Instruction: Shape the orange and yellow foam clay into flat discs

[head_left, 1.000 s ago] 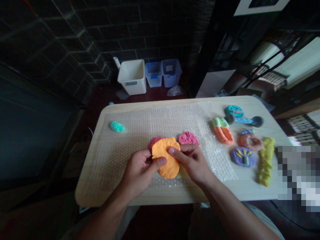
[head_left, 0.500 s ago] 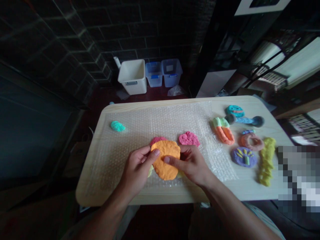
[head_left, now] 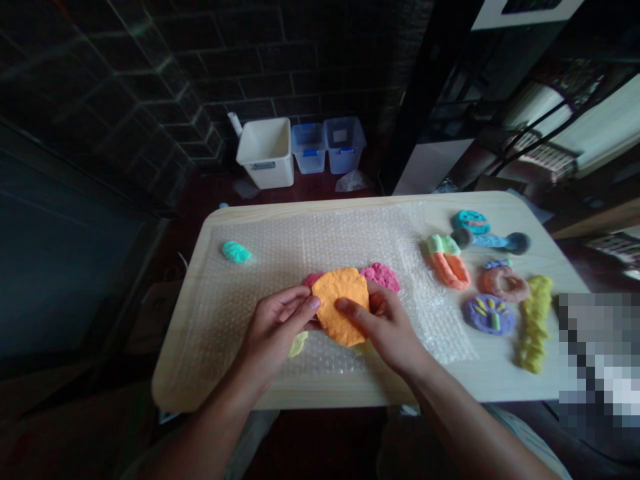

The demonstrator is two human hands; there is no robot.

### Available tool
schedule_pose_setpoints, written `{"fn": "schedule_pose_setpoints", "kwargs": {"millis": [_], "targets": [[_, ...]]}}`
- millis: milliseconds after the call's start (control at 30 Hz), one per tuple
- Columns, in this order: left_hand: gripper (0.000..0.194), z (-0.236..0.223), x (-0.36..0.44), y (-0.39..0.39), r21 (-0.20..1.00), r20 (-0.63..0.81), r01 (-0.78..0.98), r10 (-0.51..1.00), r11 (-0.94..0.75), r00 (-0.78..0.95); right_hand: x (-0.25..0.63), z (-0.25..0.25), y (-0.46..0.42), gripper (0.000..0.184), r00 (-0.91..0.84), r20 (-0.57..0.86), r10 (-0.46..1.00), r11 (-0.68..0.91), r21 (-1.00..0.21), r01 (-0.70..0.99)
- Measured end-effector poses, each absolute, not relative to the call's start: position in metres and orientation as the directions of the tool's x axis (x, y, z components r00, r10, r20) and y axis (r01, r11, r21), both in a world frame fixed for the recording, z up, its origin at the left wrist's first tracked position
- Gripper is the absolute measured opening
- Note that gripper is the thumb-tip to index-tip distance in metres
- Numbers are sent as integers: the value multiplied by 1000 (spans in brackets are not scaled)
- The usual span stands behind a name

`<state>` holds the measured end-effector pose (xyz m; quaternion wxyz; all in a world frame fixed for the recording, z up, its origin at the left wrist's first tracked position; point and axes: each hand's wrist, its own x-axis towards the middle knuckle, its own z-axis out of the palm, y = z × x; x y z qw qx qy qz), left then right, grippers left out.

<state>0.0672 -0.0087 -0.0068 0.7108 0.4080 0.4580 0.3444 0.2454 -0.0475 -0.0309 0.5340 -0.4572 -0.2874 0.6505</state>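
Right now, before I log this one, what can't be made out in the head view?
All in the head view:
Orange clay, back: faces away from the camera.
Right hand, most fingertips: hidden behind that clay.
Left pink lump, much of it: covered by the clay and left hand.
Pixelated patch, right edge: blocks mask whatever is there.
White panel, top right: cut off by the upper edge.
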Motion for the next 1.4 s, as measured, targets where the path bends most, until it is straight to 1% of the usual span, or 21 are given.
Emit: {"fn": "schedule_pose_setpoints", "kwargs": {"millis": [100, 200, 233, 300, 333, 400, 467, 533, 633, 733, 800, 933, 1067, 1233, 1300, 1400], "targets": [[27, -8, 67, -10, 903, -376, -50, 843, 426, 384, 251, -30, -45, 32, 29, -236, 971, -201, -881, -429], [22, -10, 64, -11, 941, -329, 51, 864, 336, 380, 264, -28, -41, 27, 60, -165, 984, -129, -911, -393], [20, -10, 63, -11, 952, -305, 94, 865, 292, 398, 269, -28, -41, 29, 78, -143, 987, -104, -921, -374], [17, -11, 63, -13, 965, -255, 171, 854, 197, 453, 277, -27, -40, 42, 23, -135, 991, -119, -933, -340], [16, -11, 63, -13, 968, -234, 199, 848, 156, 475, 278, -28, -41, 42, -30, -139, 990, -141, -937, -319], [17, -13, 63, -15, 969, -202, 227, 846, 99, 493, 279, -29, -43, 30, -120, -146, 982, -175, -944, -279], [19, -14, 64, -17, 967, -175, 246, 863, 61, 474, 276, -30, -45, 22, -144, -143, 979, -176, -953, -248], [20, -14, 64, -19, 961, -134, 276, 889, 9, 438, 273, -29, -47, 21, -129, -138, 982, -163, -964, -209], [16, -11, 63, -20, 927, -37, 357, 916, -118, 399, 271, -27, -49, 22, -104, -109, 989, -122, -984, -128], [14, -8, 63, -20, 875, 57, 419, 912, -242, 407, 272, -27, -50, 21, -112, -61, 992, -65, -997, -33], [13, -8, 63, -19, 850, 97, 439, 906, -290, 411, 273, -27, -50, 21, -126, -46, 991, -45, -999, 13], [12, -11, 65, -17, 846, 121, 436, 906, -308, 406, 276, -27, -47, 19, -143, -15, 990, -12, -1000, 17], [10, -15, 66, -17, 863, 148, 399, 910, -310, 387, 279, -24, -44, 14, -156, 61, 986, 71, -995, 63], [16, -17, 66, -17, 886, 192, 330, 904, -327, 381, 282, -25, -42, 15, -173, 131, 976, 150, -984, 99], [14, -15, 67, -17, 881, 181, 347, 906, -322, 382, 281, -26, -42, 13, -172, 116, 978, 134, -986, 98], [11, -10, 69, -17, 856, 135, 418, 912, -304, 386, 279, -27, -43, 14, -181, 8, 984, 20, -998, 67]]}}
